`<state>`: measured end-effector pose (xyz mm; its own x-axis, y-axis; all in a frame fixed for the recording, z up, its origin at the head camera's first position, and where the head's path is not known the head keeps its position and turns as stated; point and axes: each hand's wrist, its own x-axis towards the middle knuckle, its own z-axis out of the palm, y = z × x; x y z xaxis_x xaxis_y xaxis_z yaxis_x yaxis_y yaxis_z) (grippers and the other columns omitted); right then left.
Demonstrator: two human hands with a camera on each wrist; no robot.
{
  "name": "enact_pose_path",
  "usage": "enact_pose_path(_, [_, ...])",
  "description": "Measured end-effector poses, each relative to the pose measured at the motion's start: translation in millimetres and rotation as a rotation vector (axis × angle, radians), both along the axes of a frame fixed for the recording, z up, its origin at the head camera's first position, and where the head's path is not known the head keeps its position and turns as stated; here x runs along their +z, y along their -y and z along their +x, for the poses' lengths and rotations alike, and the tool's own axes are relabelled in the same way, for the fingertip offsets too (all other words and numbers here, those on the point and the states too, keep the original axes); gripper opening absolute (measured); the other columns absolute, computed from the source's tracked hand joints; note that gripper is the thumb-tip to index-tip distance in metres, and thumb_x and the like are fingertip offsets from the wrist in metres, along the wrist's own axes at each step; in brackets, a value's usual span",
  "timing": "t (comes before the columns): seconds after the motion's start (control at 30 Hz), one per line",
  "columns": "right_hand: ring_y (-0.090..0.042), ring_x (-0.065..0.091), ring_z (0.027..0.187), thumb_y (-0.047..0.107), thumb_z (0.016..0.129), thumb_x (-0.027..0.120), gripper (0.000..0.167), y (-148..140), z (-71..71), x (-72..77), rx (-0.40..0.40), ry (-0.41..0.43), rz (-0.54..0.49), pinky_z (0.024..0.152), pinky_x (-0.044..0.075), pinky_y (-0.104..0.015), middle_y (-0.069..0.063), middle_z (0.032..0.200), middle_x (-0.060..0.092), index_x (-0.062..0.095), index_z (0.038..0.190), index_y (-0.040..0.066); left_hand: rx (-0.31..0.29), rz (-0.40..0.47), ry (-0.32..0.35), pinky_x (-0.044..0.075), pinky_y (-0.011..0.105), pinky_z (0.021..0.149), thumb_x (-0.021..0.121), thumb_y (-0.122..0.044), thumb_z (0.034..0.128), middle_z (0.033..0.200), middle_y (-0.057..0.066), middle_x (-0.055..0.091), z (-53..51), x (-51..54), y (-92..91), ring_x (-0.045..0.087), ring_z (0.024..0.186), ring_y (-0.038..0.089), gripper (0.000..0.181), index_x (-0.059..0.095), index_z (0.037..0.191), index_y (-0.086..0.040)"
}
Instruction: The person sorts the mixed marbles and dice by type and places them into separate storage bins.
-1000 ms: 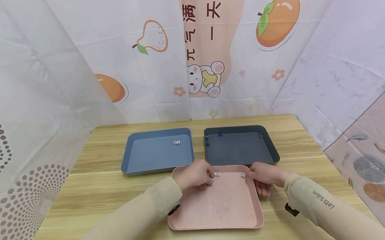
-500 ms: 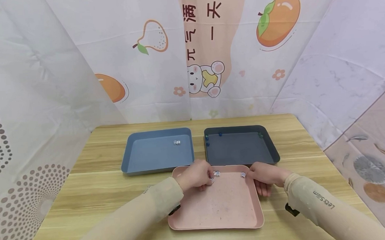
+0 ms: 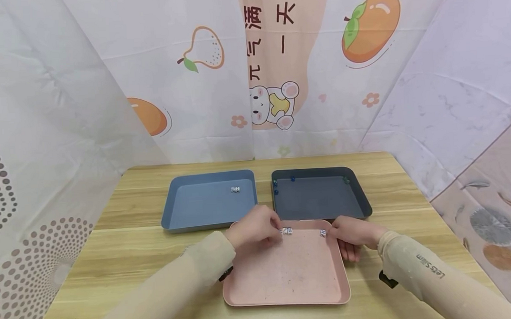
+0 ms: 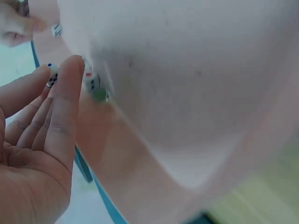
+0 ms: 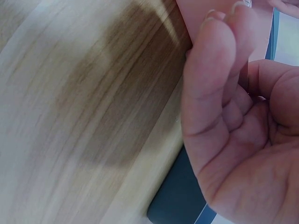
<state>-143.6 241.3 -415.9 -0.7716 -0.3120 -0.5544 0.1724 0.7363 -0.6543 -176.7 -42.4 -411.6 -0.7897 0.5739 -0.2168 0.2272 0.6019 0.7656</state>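
Note:
In the left wrist view, my left hand pinches a white die between thumb and a fingertip, over the back of the pink tray. Beside those fingers lie a white die with a red dot and a small green piece, perhaps another die. Another white die sits in the back right corner. There my right hand grips the tray's rim, with several fingers curled outside the wall; the exact contact is partly hidden.
Behind on the left, a blue tray holds white dice. A dark tray at the back right has several blue and green dice along its edges. Wooden tabletop surrounds the trays, and a printed curtain hangs behind.
My left hand has risen slightly toward the back left, carrying the white die away from the tray floor. My right hand has stayed at the tray's corner.

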Motion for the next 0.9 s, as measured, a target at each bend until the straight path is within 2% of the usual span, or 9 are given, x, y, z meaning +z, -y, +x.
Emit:
enact_pose_path(0.1, [-0.013,0.056,0.034,0.017,0.105,0.046,0.042,0.0,0.1,0.2,0.000,0.001,-0.001,0.040,0.056,-0.035,-0.010,0.049,0.062,0.066,0.074,-0.002,0.017,0.056,0.017,0.062,0.035,0.060,0.077,-0.001,0.0873,0.080,0.004,0.073,-4.2,3.7,7.8,0.074,0.067,0.028,0.004,0.078,0.092,-0.001])
enact_pose_path(0.27, [-0.013,0.056,0.034,0.017,0.105,0.046,0.041,-0.1,-0.3,-0.3,-0.001,0.003,-0.001,0.040,0.056,-0.035,-0.011,0.050,0.063,0.066,0.074,-0.002,0.062,0.104,0.043,0.064,0.039,0.063,0.079,-0.003,0.0876,0.086,0.012,0.075,-10.7,11.4,20.6,0.075,0.072,0.033,0.005,0.077,0.092,-0.001])
enact_pose_path(0.47, [-0.013,0.056,0.034,0.018,0.105,0.047,0.041,-0.3,-0.5,-1.7,-0.003,0.007,-0.002,0.040,0.056,-0.034,-0.011,0.050,0.063,0.066,0.074,-0.002,0.141,0.117,0.054,0.065,0.039,0.067,0.075,-0.001,0.0893,0.088,0.007,0.074,-17.6,21.3,34.8,0.074,0.072,0.028,0.013,0.076,0.102,0.000])
enact_pose_path(0.67, [-0.013,0.055,0.034,0.017,0.105,0.046,0.040,-0.4,0.0,-1.8,0.002,0.008,-0.010,0.040,0.055,-0.034,-0.013,0.052,0.064,0.066,0.075,-0.002,0.178,0.108,0.007,0.064,0.038,0.067,0.075,-0.005,0.0919,0.091,0.013,0.075,-27.4,26.2,51.3,0.072,0.067,0.019,0.012,0.076,0.104,-0.002])
enact_pose_path(0.8, [-0.012,0.055,0.034,0.017,0.105,0.046,0.041,-0.3,0.2,-1.1,0.003,0.006,-0.008,0.040,0.055,-0.034,-0.012,0.051,0.064,0.066,0.075,-0.002,0.217,0.106,-0.021,0.064,0.041,0.069,0.076,-0.007,0.0918,0.091,0.015,0.075,-35.9,27.4,64.6,0.073,0.068,0.022,0.010,0.076,0.100,-0.002])
enact_pose_path(0.9, [-0.012,0.055,0.034,0.018,0.105,0.046,0.042,-0.1,0.2,-0.6,-0.002,0.007,-0.005,0.040,0.055,-0.034,-0.011,0.050,0.063,0.066,0.074,-0.002,0.260,0.110,-0.015,0.064,0.043,0.071,0.075,-0.007,0.0918,0.093,0.017,0.075,-43.6,26.5,75.4,0.074,0.071,0.027,0.010,0.075,0.100,-0.001])
